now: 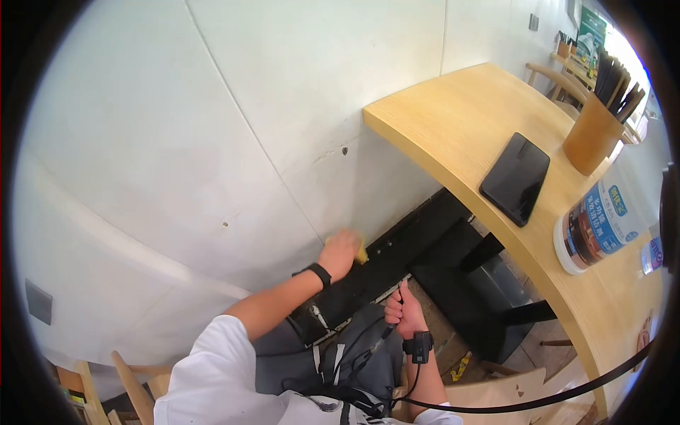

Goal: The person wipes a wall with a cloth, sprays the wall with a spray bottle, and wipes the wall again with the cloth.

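Observation:
My left hand [341,253], with a black band on its wrist, is closed on a yellow sponge or cloth [362,253], pressed low on the white wall [212,177] just above the black baseboard [397,237]. Motion blurs the hand, and the yellow thing is mostly hidden under the fingers. My right hand [408,313] is closed in front of my lap, its fingers wrapped around a thin black cord-like piece [389,331]. A small black device [419,346] is strapped to that wrist.
A wooden table [439,106] on a black base [460,283] stands to the right. On it are a black phone [516,177], a labelled white tub [593,223] and a chopstick holder [593,136]. A black cable [538,398] crosses below; chair parts [131,375] show at left.

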The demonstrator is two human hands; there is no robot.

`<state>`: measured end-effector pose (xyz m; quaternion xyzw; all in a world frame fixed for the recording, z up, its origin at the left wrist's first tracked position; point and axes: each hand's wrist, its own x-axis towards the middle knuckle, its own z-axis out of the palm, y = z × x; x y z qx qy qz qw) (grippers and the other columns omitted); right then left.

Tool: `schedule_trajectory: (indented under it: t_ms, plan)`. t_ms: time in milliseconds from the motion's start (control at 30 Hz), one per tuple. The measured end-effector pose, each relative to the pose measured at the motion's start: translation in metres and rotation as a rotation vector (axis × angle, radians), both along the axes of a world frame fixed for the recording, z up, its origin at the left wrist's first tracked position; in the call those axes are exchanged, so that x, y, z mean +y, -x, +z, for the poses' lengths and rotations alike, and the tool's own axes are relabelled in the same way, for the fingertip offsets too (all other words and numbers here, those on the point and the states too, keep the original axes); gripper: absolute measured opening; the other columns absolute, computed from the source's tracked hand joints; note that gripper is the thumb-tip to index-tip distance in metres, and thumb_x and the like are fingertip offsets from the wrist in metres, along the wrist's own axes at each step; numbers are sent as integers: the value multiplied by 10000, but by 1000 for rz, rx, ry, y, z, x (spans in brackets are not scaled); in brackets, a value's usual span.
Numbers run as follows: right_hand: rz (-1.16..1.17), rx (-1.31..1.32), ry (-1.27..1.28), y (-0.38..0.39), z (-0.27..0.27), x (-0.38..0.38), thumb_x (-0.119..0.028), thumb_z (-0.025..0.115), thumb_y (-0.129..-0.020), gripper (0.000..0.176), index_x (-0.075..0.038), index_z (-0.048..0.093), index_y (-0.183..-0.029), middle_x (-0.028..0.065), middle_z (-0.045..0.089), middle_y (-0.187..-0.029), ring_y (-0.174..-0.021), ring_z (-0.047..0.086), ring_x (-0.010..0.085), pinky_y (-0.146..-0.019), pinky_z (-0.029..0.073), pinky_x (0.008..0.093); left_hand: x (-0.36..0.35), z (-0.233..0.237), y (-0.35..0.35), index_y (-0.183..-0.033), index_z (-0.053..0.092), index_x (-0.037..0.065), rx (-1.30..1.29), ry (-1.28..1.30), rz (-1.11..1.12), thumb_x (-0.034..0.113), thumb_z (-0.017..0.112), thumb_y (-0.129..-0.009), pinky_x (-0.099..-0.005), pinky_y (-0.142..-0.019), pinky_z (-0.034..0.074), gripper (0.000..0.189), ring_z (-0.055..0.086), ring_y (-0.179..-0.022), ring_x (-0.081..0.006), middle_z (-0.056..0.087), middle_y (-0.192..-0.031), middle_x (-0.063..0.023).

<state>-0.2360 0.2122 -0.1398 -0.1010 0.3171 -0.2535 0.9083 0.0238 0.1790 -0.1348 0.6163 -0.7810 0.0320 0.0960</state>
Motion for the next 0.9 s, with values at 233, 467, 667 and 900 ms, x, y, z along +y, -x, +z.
schedule_trajectory:
  t_ms: [233, 467, 667, 900]
  plan:
    - [-2, 1, 0, -2, 1, 1, -536, 428, -1020, 459, -170, 403, -745, -62, 296, -572, -460, 258, 57, -416, 211, 224, -15, 119, -13, -1221, 595, -11, -109, 377, -43, 53, 535, -809, -437, -1116, 354, 421, 491, -1261, -339, 542, -1321, -173]
    - [-30, -115, -10, 0, -10, 0, -529, 426, -1023, 457, -172, 404, -738, -61, 298, -571, -447, 271, 62, -398, 222, 225, 17, -43, -52, -972, 721, 13, -633, -111, -128, 165, 573, -798, -413, -1050, 397, 274, 544, -1140, -303, 607, -1134, -126]
    - [-28, -149, -14, 5, -9, 5, -536, 427, -1019, 462, -171, 412, -737, -59, 300, -571, -445, 277, 64, -393, 232, 221, -32, 96, -11, -1058, 681, 2, -482, 207, -23, 140, 552, -816, -384, -1037, 403, 307, 521, -1154, -297, 573, -1193, -140]
    - [-56, -125, -9, 6, -7, 9, -542, 437, -1014, 464, -170, 411, -738, -61, 297, -572, -446, 274, 63, -395, 229, 220, -21, 209, -10, -1202, 596, -44, -212, 599, 14, 81, 514, -856, -410, -1087, 381, 377, 499, -1233, -326, 535, -1302, -181]
